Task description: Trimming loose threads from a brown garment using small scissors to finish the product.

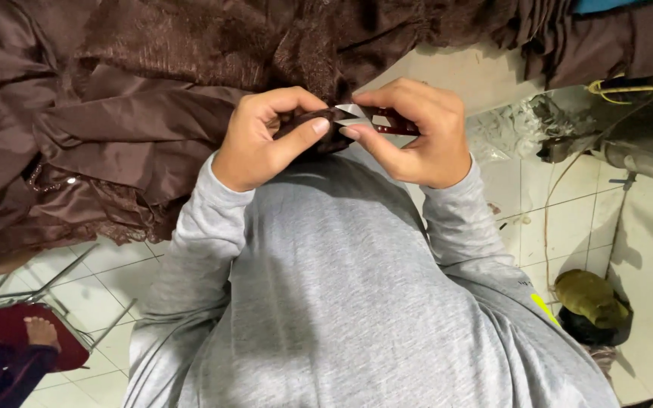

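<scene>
The fingers (319,125) of the left hand (262,140) are closed in a pinch on a small fold of dark brown fabric (307,130), thumb laid flat across it, which appears to keep the cloth taut and close to the blades. The right hand (413,136) is curled shut around a pair of small dark red thread snips with bright metal blades (372,119); the blade tips point left and meet the pinched fold just beside the left thumb. Both hands sit together, raised in front of the chest, likely so the small spot on the cloth lies right under the eyes.

The pinched fold belongs to a large heap of brown satin and textured cloth (137,106) that fills the upper left of the view and drapes down from a pale table (478,75), whose bare corner shows behind the right hand. More brown folds hang along the top edge.

Below the hands, the grey long-sleeved knit top (341,287) of the person takes up the middle.

The floor is white tile (568,219), somewhat dirty, with scraps of clear plastic near the table. At lower right an olive-green cap (589,296) lies on a dark object. A grey metal pipe or machine part (644,159) and a yellow cord cross the upper right. At lower left, another person's bare foot (41,331) rests on a dark red stool seat with thin metal legs (9,325).
</scene>
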